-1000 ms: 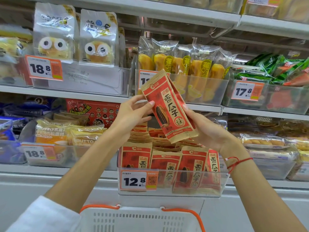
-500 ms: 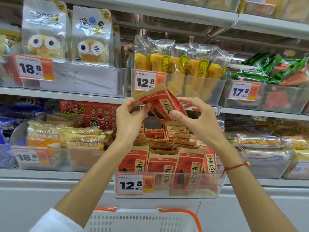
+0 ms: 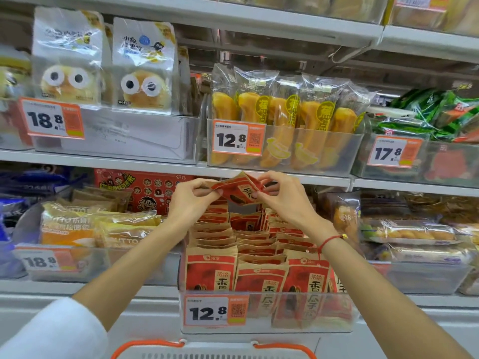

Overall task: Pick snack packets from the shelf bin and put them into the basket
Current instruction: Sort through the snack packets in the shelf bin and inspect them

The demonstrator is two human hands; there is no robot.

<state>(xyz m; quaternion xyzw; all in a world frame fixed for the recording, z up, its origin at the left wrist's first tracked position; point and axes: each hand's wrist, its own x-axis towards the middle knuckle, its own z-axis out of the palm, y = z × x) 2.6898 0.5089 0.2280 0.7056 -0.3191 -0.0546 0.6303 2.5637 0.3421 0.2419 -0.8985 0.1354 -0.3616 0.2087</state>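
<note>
Right now both hands hold one red packet [image 3: 239, 190] in the air, above the back rows of the bin [image 3: 264, 313] and just under the edge of the upper shelf [image 3: 155, 164]. The left hand [image 3: 190, 200] pinches the packet's left end with curled fingers; the right hand [image 3: 285, 200] pinches its right end, thumb and fingertips closed on the wrapper. The packet lies tilted and somewhat crumpled between them, clear of the stock below.

The bin itself is packed with matching red-and-brown packets standing in rows, a 12.8 price tag [image 3: 216, 310] on its front wall. The basket [image 3: 215, 351] sits directly beneath at the bottom edge of the view; only its orange handles and white rim show, so its contents cannot be told.

Judging by this, the picking step is done for this packet and the transfer is in hand. The next move calls for bringing the packet down and towards the body, past the bin's front wall, and releasing it over the basket, probably with one hand letting go first.
</note>
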